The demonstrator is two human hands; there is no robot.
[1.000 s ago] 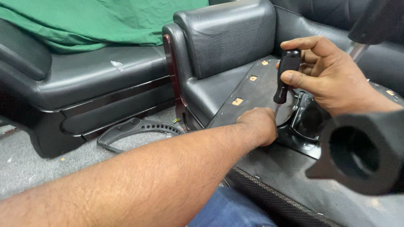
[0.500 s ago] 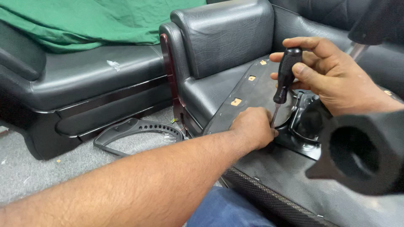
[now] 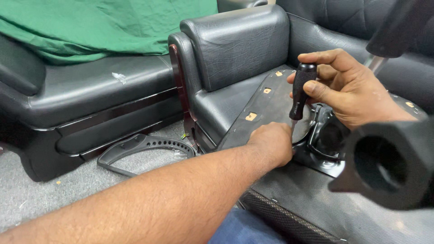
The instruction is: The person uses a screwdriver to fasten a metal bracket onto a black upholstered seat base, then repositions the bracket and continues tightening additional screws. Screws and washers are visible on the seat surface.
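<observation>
Your right hand (image 3: 348, 88), right of centre in the frame, is wrapped around the black ribbed plastic handle of a screwdriver (image 3: 300, 90), thumb and fingers closed on it, the tool held near upright. Its thin metal shaft runs down and vanishes behind your left hand (image 3: 272, 142), so the tip itself cannot be seen.

Your left hand sits at centre frame, fingers curled downward and pressed against the dark underside panel of an upturned seat (image 3: 266, 106); whether it pinches a screw or merely steadies the shaft, I cannot tell.

Step in hand, as I judge it — a fastener being driven or backed out beside the black stamped metal bracket (image 3: 323, 144), which lies touching the panel just right of your left hand. The next move calls for keeping the shaft square to the panel and your left fingertips clear of the tip.

Containers: none in view, and no tray for loose screws. Nearest thing to one is the bracket's hollow, too dark to read.

Also noted — a black curved plastic arm piece (image 3: 140, 147) on the grey carpet at lower left, a black leather sofa (image 3: 90, 97) at left, and a green cloth (image 3: 104, 25) draped over it at upper left.
</observation>
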